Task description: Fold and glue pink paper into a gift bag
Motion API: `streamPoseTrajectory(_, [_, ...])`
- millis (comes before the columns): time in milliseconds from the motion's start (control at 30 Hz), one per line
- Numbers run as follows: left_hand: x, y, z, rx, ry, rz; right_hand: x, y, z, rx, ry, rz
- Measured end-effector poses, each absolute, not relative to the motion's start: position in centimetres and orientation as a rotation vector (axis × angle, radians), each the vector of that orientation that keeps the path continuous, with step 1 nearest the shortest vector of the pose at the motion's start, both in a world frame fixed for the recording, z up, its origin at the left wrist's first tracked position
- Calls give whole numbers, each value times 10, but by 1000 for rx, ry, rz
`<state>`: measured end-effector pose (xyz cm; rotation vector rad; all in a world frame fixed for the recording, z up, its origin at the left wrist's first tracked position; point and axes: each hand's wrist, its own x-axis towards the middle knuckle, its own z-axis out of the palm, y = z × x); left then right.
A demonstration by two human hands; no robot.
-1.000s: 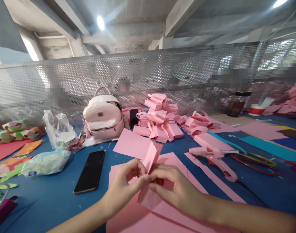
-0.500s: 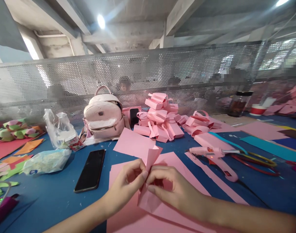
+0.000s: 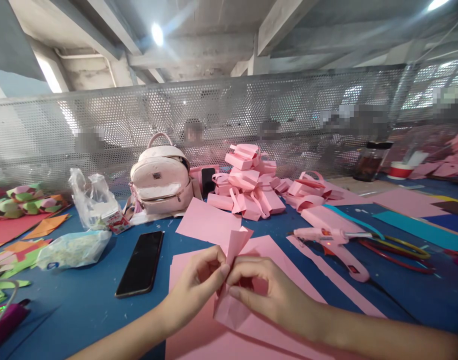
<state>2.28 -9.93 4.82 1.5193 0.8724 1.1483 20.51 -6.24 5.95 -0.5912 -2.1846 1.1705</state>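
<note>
Head view: both hands work on a folded pink piece (image 3: 237, 245), held up over the middle of the bench (image 3: 82, 310), above the pink sheets (image 3: 199, 340). The left hand (image 3: 201, 280) has its grip pinching the near fold between thumb and forefinger; the right hand (image 3: 270, 285) has its grip pinching the same fold just beside it, the thumb lower on the piece. The fingertips nearly meet, and the part between them is hidden, so whether that seam is glued or only creased I can't fairly say.

The step in hand looks like pressing or shaping a fold. By my reading, the next move calls for even pressure along the edge, with the two layers kept lined up and the thin paper not crushed. The glue gun (image 3: 334, 240) and a strip (image 3: 337, 278) lie apart to the right, touched by neither hand.

Against the frame half a second ago, almost nothing differs: both grips stay on the fold, and the scene shifts only slightly. Against the one a second ago, the upper flap shows turned, and the left thumb sits a touch higher.
</note>
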Motion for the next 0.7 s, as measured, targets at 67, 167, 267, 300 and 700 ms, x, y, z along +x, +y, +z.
streamPoseTrajectory(67, [23,-99,48,1521,873,1148,205,-62,59,-592,-2188,1155])
streamPoseTrajectory(167, [23,-99,47,1521,874,1150,205,-62,58,-600,-2200,1137])
streamPoseTrajectory(267, [23,-99,47,1540,889,1163,205,-63,58,-604,-2202,1134])
streamPoseTrajectory(300, [23,-99,46,1550,901,1179,206,-63,59,-605,-2194,1132])
streamPoseTrajectory(700, [18,-99,39,1948,1013,1327,213,-47,59,-750,-1820,1104])
